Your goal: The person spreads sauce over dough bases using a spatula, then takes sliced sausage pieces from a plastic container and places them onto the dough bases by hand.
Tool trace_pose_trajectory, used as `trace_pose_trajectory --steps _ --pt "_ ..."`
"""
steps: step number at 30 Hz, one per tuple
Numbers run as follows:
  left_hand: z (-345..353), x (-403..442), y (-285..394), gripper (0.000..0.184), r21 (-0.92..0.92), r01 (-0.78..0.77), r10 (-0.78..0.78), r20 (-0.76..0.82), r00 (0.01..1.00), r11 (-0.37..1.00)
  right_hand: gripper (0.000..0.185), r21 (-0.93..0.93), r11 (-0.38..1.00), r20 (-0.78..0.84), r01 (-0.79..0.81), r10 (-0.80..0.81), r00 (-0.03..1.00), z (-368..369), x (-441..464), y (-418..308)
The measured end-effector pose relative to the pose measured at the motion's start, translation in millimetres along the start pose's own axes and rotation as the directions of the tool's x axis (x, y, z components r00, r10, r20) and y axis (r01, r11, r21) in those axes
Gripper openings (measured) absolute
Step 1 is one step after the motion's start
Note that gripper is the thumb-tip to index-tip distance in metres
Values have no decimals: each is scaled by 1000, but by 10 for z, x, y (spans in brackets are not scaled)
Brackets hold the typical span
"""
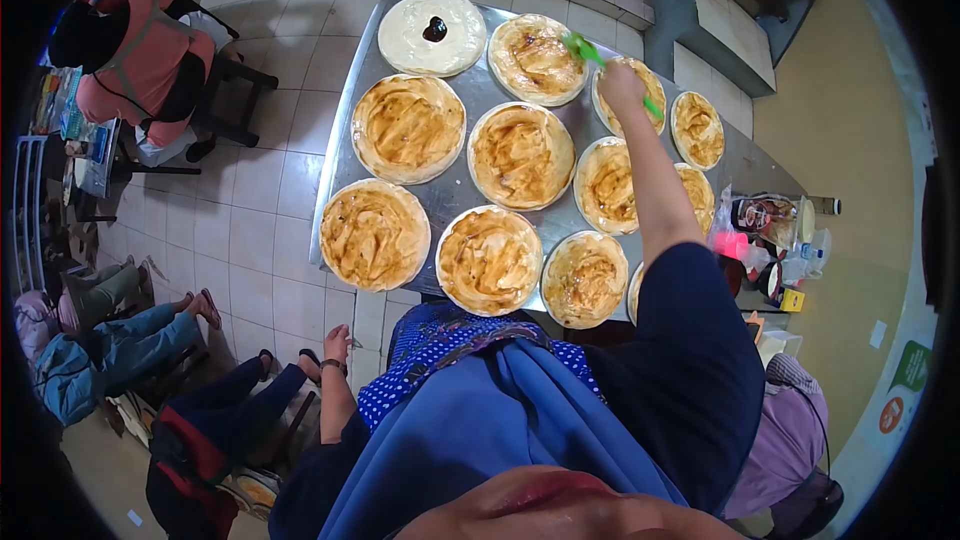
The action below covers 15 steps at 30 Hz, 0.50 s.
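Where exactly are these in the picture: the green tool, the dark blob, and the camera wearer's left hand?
Green tool (580,46), head view: its wide end.
Dark blob (434,30), head view: middle of its surface.
Left hand (338,344), head view: middle of the hand.

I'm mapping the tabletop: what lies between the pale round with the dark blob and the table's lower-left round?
In the head view, one brown-smeared round lies between the pale round and the lower-left round.
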<state>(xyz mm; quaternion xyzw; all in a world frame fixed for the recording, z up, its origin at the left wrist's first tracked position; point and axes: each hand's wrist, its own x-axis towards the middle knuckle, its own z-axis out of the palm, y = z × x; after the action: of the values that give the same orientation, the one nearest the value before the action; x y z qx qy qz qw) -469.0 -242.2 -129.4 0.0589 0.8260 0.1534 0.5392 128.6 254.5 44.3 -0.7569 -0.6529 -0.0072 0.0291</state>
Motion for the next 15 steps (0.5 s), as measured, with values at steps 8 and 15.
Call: trace_pose_trajectory --steps 8,15 --pt "96 25 100 40 112 72 -78 49 996 991 28 560 820 218 -114 -13 976 74 -1313 -20" --pt "136 35 488 42 67 -67 64 34 997 996 26 556 831 95 -17 -43 995 517 -1269 -240"
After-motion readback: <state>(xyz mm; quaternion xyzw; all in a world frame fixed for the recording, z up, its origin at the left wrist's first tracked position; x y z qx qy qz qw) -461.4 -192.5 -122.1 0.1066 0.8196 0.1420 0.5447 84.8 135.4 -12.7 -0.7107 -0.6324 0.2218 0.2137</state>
